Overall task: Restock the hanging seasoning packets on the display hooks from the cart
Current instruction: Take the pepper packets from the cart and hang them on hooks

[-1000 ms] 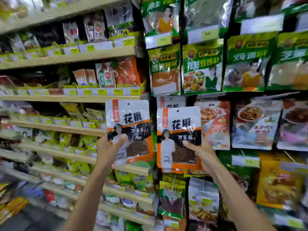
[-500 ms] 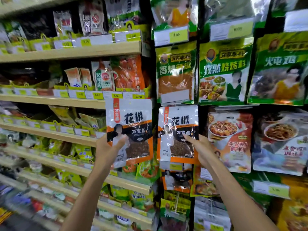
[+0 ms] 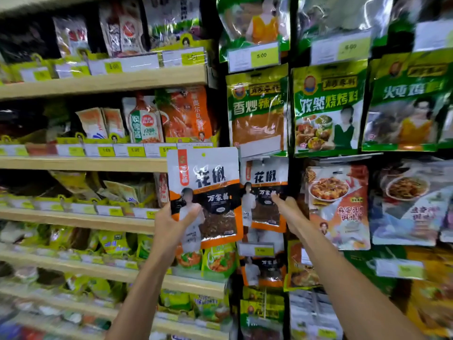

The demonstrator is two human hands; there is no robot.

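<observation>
Broadly, hook wall [image 3: 296, 175]: rows of hanging seasoning bags fill the space above, right of and below the right hand's touch, with green-topped bags directly above it.
Shelves [image 3: 103, 82]: pale wooden boards with yellow price labels run leftward from the left hand's grip, some above it and some below.
Held packet [image 3: 208, 187]: white, orange and black pepper packet, 1 of 2 alike. It stands upright with its long axis vertical, hang hole at the top edge and printed face toward the camera. It rises above and to the right of the grip, and its right edge overlaps the hung packet.
Hung packet [image 3: 266, 180]: same design, upright, long axis vertical, top edge up under a hook arm. Whether its hole is threaded on the hook cannot be told. It extends above and below the right fingertips.
Tofu seasoning packet [image 3: 339, 207]: hangs just right of the right hand.
Left hand [image 3: 171, 227]: grips the held packet's lower left corner, thumb across the front and fingers behind.
Right hand [image 3: 291, 212]: fingers straight, tips laid on the hung packet's front near its middle, clasping nothing.
Price tag [image 3: 263, 251]: yellow, just below the hung packet and lower left of the right wrist.
</observation>
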